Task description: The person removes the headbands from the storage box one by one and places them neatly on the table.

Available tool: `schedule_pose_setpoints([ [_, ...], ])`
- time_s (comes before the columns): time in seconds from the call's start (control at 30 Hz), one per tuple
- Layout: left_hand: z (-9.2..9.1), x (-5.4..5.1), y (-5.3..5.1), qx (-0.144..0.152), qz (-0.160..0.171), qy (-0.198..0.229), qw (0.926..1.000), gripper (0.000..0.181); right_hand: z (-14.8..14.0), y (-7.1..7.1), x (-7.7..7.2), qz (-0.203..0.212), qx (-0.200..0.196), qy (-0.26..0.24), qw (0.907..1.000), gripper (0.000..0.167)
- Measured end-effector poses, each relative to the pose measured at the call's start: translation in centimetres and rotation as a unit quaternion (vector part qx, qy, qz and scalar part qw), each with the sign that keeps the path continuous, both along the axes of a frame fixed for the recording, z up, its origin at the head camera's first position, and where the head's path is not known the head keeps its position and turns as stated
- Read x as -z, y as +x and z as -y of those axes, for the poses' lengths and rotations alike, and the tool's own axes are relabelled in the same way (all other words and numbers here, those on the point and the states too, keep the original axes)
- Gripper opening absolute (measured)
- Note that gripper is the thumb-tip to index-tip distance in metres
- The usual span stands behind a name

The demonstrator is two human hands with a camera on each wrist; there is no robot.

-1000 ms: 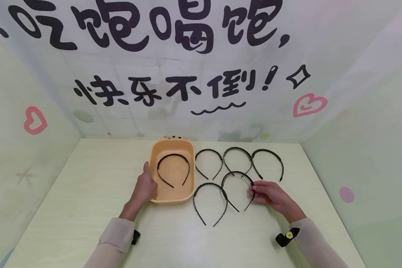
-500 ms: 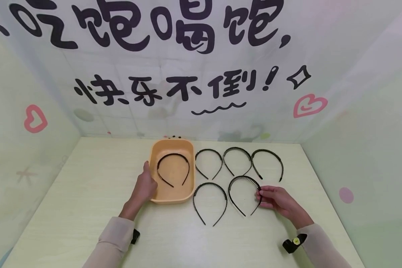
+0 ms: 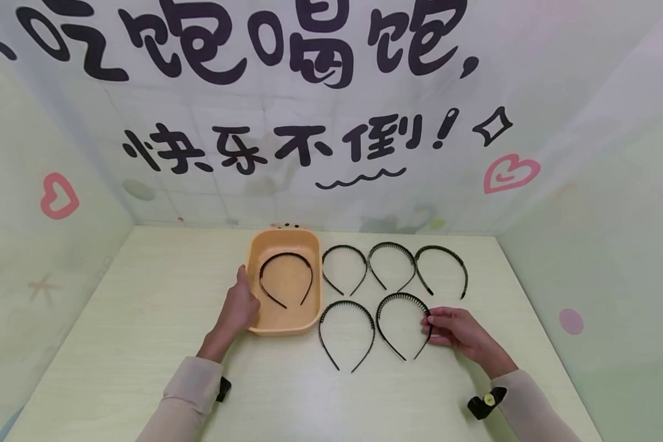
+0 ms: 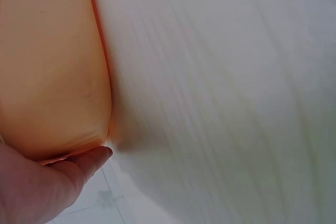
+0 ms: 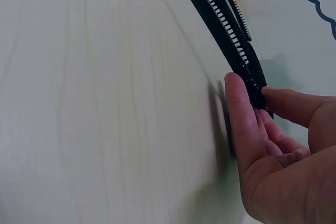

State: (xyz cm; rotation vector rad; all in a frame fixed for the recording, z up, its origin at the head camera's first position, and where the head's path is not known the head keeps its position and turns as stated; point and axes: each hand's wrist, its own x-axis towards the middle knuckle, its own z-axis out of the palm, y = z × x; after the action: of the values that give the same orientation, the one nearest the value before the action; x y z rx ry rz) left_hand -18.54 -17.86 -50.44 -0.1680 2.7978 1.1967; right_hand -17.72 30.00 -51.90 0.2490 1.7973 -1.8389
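In the head view my left hand (image 3: 240, 308) grips the near left side of an orange plastic box (image 3: 285, 333), thumb over the rim. A black toothed headband (image 3: 285, 255) lies inside the box. My right hand (image 3: 460, 331) pinches the right arm of another black toothed headband (image 3: 403, 296), between thumb and fingers. That headband appears just above or on the table, its ends pointing toward me. To its left lies a separate headband (image 3: 347, 303). The right wrist view shows the pinched headband (image 5: 226, 30) edge-on; the left wrist view shows the box wall (image 4: 58, 77) beside my fingers.
Behind the held headband, a row of headbands lies on the pale wooden table (image 3: 309, 405): a left one (image 3: 345, 247), a middle one (image 3: 392, 245) and a right one (image 3: 441, 248). Printed walls (image 3: 276, 202) enclose the table's back and sides.
My right hand has shifted the held headband right and nearer to me, off its overlap with the neighbouring headbands. Over the last half second it has barely moved. My left hand stays on the box.
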Motion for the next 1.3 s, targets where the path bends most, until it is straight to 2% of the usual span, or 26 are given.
schedule_pose_setpoints([
  [0.23, 0.0, -0.1, 0.0, 0.0, 0.006, -0.002, 1.0, 0.075, 0.4, 0.1, -0.8, -0.029, -0.026, 0.071, 0.9967, 0.032],
  [0.4, 0.0, -0.1, 0.0, -0.002, 0.009, 0.002, 1.0, 0.076, 0.9, 0.2, -1.5, -0.05, -0.024, 0.12, 0.9912, 0.034],
  [0.63, 0.0, 0.0, 0.0, -0.001, 0.005, 0.006, 1.0, 0.075, 1.6, 0.4, -1.9, -0.07, -0.013, 0.156, 0.9852, 0.031],
  [0.87, 0.0, 0.1, 0.0, 0.0, 0.004, 0.006, 1.0, 0.075, 1.8, 0.6, -1.9, -0.085, -0.012, 0.215, 0.9729, 0.028],
  [1.2, 0.0, 0.2, 0.1, 0.0, 0.003, 0.011, 0.9999, 0.076, 2.1, 0.8, -2.3, -0.093, -0.021, 0.258, 0.9614, 0.026],
  [1.3, 0.0, 0.2, 0.1, 0.0, 0.0, 0.01, 0.9999, 0.075, 2.2, 0.7, -2.3, -0.101, -0.012, 0.275, 0.956, 0.027],
])
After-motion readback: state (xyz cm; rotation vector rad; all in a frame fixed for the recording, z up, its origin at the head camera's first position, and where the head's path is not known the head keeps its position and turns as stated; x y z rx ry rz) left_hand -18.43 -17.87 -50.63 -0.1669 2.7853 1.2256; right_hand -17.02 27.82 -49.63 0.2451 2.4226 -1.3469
